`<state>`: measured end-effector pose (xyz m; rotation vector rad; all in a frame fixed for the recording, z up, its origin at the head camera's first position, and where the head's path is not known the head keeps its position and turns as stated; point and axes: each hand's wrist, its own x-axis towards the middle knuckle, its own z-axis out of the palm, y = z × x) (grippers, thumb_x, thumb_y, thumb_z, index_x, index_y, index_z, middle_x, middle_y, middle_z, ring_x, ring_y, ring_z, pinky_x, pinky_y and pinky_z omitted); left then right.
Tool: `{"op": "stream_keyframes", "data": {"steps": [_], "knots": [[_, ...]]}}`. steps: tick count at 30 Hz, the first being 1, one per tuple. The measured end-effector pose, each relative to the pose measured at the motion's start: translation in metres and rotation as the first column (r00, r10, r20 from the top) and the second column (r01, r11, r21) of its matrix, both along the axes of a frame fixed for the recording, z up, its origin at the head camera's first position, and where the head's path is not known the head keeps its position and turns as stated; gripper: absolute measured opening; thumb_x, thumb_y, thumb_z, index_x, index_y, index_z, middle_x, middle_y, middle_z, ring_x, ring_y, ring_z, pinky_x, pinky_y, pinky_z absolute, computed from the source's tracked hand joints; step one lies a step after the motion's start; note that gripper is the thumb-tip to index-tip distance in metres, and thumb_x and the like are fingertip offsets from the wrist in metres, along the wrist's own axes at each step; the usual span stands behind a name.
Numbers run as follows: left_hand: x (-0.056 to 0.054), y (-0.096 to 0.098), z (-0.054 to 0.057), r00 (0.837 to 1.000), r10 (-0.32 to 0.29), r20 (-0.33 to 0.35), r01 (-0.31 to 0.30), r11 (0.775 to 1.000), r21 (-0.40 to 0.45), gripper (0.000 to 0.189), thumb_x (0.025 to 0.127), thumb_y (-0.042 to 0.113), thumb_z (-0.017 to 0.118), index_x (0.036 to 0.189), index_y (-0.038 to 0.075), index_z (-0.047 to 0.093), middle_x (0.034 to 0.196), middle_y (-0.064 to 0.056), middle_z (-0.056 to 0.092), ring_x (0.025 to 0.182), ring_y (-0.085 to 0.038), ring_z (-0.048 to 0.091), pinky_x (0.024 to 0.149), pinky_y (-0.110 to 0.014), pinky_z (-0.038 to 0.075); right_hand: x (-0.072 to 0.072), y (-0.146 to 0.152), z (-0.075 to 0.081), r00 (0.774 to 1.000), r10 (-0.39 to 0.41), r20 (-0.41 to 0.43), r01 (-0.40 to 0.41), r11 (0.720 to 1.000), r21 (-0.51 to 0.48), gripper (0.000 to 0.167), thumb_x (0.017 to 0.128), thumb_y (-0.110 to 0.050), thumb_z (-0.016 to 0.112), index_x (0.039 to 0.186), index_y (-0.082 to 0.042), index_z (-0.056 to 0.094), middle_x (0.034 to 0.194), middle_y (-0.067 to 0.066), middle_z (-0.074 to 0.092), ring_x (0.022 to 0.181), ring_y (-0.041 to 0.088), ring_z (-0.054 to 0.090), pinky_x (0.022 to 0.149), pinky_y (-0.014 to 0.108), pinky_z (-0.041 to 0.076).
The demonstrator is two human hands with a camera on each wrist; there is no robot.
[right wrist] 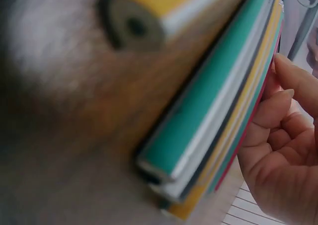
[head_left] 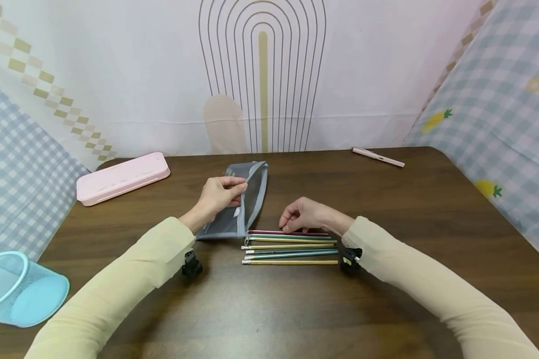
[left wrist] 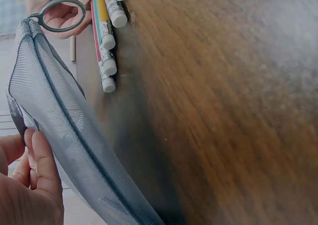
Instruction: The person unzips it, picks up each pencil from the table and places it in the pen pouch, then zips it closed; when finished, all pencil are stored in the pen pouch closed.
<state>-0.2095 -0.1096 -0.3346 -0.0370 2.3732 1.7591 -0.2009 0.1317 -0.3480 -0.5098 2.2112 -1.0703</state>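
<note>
No readable text, label, brand, number or sign in any view.

Homelike study corner: 1 wooden desk among patterned cloth hangings.

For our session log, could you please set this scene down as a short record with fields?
Left hand: pinches the mesh pouch by its opening
Right hand: curled at the red pencil; grip unclear
Pencils: side by side on the table, erasers on the head view's left
Pink case: far left
Pale pen: far right
Blue mesh holder: near left
</note>
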Motion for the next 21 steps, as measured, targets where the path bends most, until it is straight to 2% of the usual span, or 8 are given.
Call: {"op": "stream_keyframes", "data": {"steps": [7, 10, 14, 18, 21], "knots": [[0.000, -0.003, 0.001, 1.000, 0.013, -0.003, -0.013, 1.000, 0.001, 0.032, 0.091, 0.017, 0.064, 0.120, 0.002, 0.064, 0.115, -0.023, 0.063, 0.065, -0.002, 0.061, 0.064, -0.021, 0.057, 0.002, 0.004, 0.002, 0.988, 0.116, -0.107, -0.114, 0.993, 0.025, 0.004, 0.085, -0.001, 0.067, 0.087, 0.002, 0.068, 0.072, 0.002, 0.065, 0.059, 0.008, 0.049, 0.054, 0.022, 0.046], [0.000, -0.004, 0.001, 1.000, 0.012, -0.006, -0.012, 1.000, 0.008, 0.033, 0.091, 0.017, 0.063, 0.121, 0.001, 0.063, 0.116, -0.024, 0.063, 0.064, -0.002, 0.060, 0.063, -0.021, 0.057, 0.002, 0.007, 0.002, 0.971, 0.164, -0.174, -0.156, 0.986, 0.058, 0.002, 0.084, -0.001, 0.068, 0.083, 0.001, 0.067, 0.069, 0.001, 0.061, 0.059, 0.007, 0.047, 0.054, 0.021, 0.044], [0.001, -0.005, 0.000, 1.000, 0.009, -0.006, -0.009, 1.000, 0.010, 0.034, 0.092, 0.016, 0.062, 0.122, 0.000, 0.062, 0.116, -0.025, 0.062, 0.062, -0.002, 0.060, 0.063, -0.021, 0.057, 0.001, 0.015, 0.002, 0.937, 0.222, -0.271, -0.201, 0.974, 0.106, 0.006, 0.084, -0.001, 0.066, 0.078, -0.004, 0.066, 0.067, -0.002, 0.058, 0.059, 0.007, 0.045, 0.056, 0.020, 0.042], [0.001, -0.005, 0.001, 1.000, 0.008, -0.006, -0.008, 1.000, 0.010, 0.034, 0.092, 0.016, 0.062, 0.122, 0.000, 0.062, 0.115, -0.024, 0.063, 0.062, -0.002, 0.061, 0.063, -0.020, 0.057, -0.001, 0.028, 0.004, 0.916, 0.208, -0.343, -0.181, 0.977, 0.109, 0.007, 0.085, -0.001, 0.065, 0.079, -0.005, 0.065, 0.070, -0.001, 0.058, 0.062, 0.008, 0.047, 0.058, 0.020, 0.042], [0.001, -0.005, 0.000, 1.000, 0.013, -0.007, -0.013, 1.000, 0.016, 0.033, 0.092, 0.016, 0.063, 0.121, 0.000, 0.063, 0.114, -0.024, 0.063, 0.062, -0.002, 0.061, 0.063, -0.020, 0.057, -0.005, 0.037, 0.008, 0.926, 0.132, -0.354, -0.113, 0.991, 0.075, 0.005, 0.087, -0.002, 0.064, 0.082, -0.003, 0.065, 0.074, 0.002, 0.060, 0.064, 0.010, 0.048, 0.058, 0.022, 0.044]]}}
